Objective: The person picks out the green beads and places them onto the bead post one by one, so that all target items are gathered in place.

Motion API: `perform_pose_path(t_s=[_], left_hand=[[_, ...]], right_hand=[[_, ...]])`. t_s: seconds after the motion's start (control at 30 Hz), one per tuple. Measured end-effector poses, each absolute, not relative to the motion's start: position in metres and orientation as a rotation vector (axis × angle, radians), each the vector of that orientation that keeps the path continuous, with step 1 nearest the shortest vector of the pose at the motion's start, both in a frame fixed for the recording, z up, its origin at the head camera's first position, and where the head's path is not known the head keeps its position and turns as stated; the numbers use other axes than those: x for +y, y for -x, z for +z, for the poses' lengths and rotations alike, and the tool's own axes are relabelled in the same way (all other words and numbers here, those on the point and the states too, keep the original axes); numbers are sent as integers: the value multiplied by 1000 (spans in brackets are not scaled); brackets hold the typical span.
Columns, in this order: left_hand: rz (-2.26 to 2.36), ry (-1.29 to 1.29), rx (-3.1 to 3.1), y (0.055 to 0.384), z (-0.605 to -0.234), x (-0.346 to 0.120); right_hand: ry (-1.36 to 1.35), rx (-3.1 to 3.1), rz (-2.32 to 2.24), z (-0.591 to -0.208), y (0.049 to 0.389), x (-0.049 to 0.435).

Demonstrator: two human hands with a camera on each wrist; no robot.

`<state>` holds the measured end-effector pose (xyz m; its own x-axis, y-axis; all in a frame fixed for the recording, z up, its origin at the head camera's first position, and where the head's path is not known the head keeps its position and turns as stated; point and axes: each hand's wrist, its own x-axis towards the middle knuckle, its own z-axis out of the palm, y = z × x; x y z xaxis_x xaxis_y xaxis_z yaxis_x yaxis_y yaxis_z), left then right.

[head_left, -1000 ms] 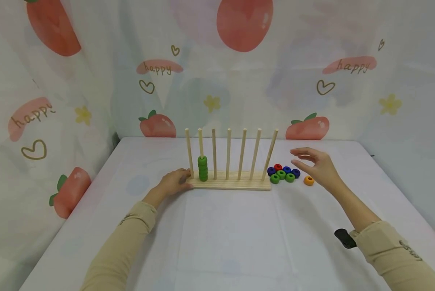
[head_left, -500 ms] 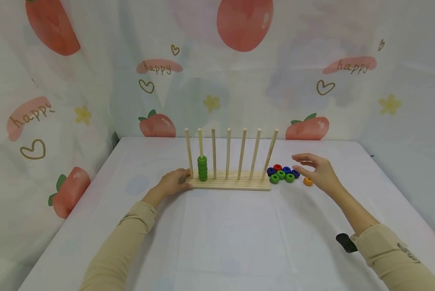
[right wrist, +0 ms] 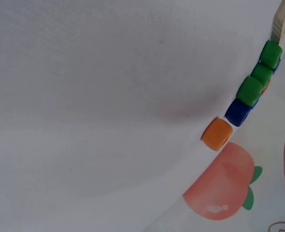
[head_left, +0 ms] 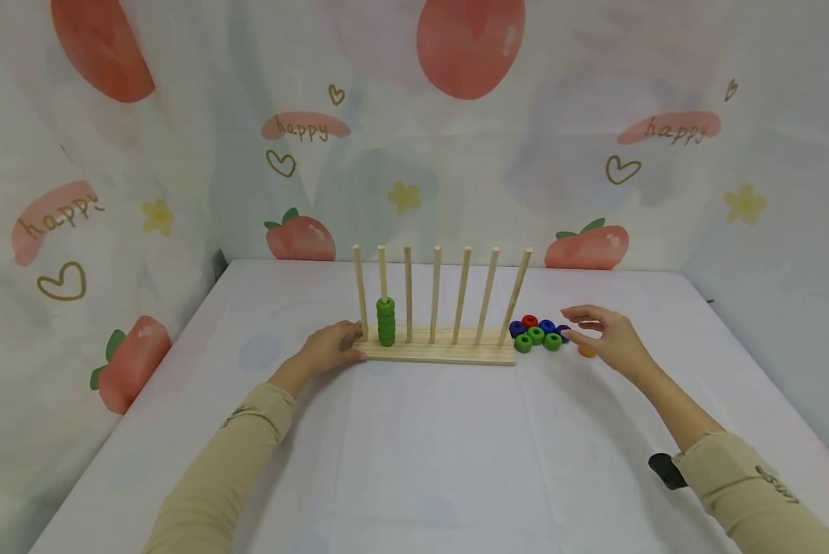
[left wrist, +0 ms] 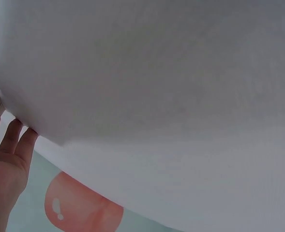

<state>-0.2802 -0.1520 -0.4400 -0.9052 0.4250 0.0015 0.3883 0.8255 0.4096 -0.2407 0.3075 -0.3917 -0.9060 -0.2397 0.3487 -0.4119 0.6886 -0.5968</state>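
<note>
A wooden peg stand [head_left: 442, 352] with a row of upright pegs stands on the table. Several green beads [head_left: 386, 322] are stacked on its second peg from the left. My left hand [head_left: 329, 348] holds the stand's left end, thumb at the front and fingers behind. In the left wrist view, its fingers [left wrist: 23, 142] reach toward the stand's edge. To the right of the stand, my right hand [head_left: 611, 338] hovers with thumb and fingers apart and nothing between them. Below it lies an orange bead [right wrist: 217, 134], partly hidden by the hand in the head view.
A cluster of loose green [head_left: 536, 335], blue [head_left: 546, 327], purple [head_left: 517, 328] and red beads [head_left: 529, 321] lies against the stand's right end. A patterned cloth backdrop [head_left: 456, 177] rises behind the white table [head_left: 421, 454]. A black object [head_left: 667, 471] shows by the right sleeve.
My right hand has come down and slightly right, now covering more of the orange bead in the head view. The left hand keeps its place at the stand's end.
</note>
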Motion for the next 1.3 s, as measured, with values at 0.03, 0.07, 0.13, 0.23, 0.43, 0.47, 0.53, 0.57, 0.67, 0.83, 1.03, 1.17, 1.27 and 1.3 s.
perform_pose_path(t_s=[0.03, 0.07, 0.13, 0.23, 0.43, 0.47, 0.53, 0.57, 0.67, 0.83, 1.03, 1.17, 1.27, 1.3], left_hand=[[625, -650, 2914, 280, -440, -152], [624, -646, 2914, 280, -440, -152], [627, -635, 2912, 279, -439, -151], [632, -627, 2911, 279, -439, -150], [615, -641, 2912, 279, -439, -151], [615, -640, 2910, 279, -440, -152], [617, -636, 2908, 280, -441, -152], [620, -633, 2907, 280, -441, -151], [621, -637, 2910, 281, -441, -151], [612, -655, 2924, 282, -441, -152], [615, -649, 2922, 281, -442, -153], [612, -652, 2919, 281, -441, -152], [616, -641, 2910, 282, -440, -151], [619, -639, 2907, 282, -440, -151]], right_hand=[[-513, -2680, 1018, -392, 240, 308], [-506, -2698, 1009, -393, 240, 307], [-507, -2725, 1002, -394, 241, 307], [-516, -2750, 997, -396, 242, 305], [-520, -2817, 1005, -403, 246, 305], [-522, -2827, 1004, -404, 247, 305], [-528, -2841, 995, -406, 249, 306], [-532, -2845, 988, -408, 250, 307], [-530, -2858, 970, -410, 252, 308], [-495, -2881, 952, -411, 253, 309], [-462, -2901, 959, -416, 256, 309], [-410, -2913, 964, -420, 258, 307], [-343, -2941, 950, -422, 259, 303], [-322, -2951, 946, -423, 259, 301]])
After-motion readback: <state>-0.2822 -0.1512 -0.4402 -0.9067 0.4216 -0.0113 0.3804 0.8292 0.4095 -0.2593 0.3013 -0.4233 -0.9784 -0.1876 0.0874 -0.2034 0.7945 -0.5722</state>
